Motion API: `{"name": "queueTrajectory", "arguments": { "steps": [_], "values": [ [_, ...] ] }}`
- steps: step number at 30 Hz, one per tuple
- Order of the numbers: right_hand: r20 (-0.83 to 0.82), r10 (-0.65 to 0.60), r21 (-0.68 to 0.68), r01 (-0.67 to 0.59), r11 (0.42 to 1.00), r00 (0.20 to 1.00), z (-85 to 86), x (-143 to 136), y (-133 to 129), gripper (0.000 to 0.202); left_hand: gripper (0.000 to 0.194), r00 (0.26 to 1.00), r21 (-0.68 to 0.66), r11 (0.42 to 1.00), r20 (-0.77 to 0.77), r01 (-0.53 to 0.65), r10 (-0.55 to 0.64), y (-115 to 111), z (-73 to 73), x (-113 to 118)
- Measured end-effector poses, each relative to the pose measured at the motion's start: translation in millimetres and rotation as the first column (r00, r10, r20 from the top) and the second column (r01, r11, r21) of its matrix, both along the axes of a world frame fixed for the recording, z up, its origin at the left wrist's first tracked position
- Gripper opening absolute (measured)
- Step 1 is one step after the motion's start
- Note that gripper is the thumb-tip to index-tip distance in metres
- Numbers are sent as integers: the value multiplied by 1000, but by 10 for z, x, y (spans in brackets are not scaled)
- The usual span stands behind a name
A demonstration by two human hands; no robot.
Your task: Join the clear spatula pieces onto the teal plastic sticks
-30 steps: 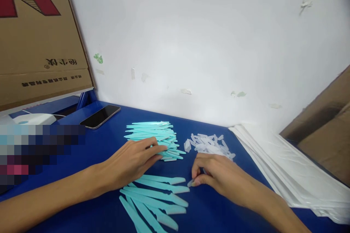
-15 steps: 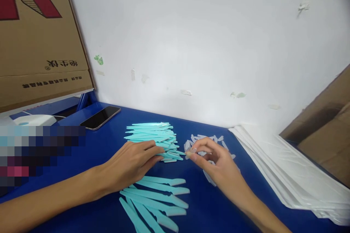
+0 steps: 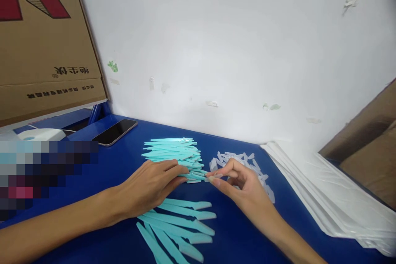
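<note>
"Grip state?"

"R hand (image 3: 236, 179): thumb + finger pinched on translucent pc (image 3: 216, 176), at R end of turq. stick (image 3: 199, 174). L hand (image 3: 154, 185): fingers bent, nearly closed, at other end; can't tell if gripping."

"Locs?"

"From turq. pile (image 3: 173, 152), approx.: translucent heap (image 3: 261, 176) 3 o'clock, fanned turq. sticks (image 3: 196, 226) 6, phone (image 3: 115, 133) 10, white sheets (image 3: 334, 198) 4. All on blue table (image 3: 247, 239)."
</note>
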State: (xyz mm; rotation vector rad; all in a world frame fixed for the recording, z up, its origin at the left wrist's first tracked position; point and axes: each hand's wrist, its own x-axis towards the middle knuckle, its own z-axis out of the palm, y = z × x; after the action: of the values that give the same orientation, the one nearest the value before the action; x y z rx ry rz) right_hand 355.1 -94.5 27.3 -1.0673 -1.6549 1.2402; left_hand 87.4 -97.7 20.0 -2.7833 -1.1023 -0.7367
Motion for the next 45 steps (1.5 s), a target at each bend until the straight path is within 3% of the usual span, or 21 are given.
{"name": "queueTrajectory", "arguments": {
  "steps": [12,22,32,41,45],
  "values": [
    [-3,-35,17,35,999,999,7,-7,10,30,17,999,18,1000,35,25,-25,-6,4,-1],
    [132,-7,165,-15,986,991,-56,-28,1,21,19,998,76,995,19,64,-66,-15,41,19],
    [288,18,369,-128,921,957,-130,-121,-102,11,26,988,84,991,-119,107,-97,-82,25,49],
    [341,-8,420,-144,896,940,-140,-122,-138,11,24,986,35,992,-123,122,-117,-96,3,35],
    [453,-59,473,-184,862,890,-135,-119,-143,8,22,992,-39,996,-101,74,-78,-115,20,66]
  ]
}}
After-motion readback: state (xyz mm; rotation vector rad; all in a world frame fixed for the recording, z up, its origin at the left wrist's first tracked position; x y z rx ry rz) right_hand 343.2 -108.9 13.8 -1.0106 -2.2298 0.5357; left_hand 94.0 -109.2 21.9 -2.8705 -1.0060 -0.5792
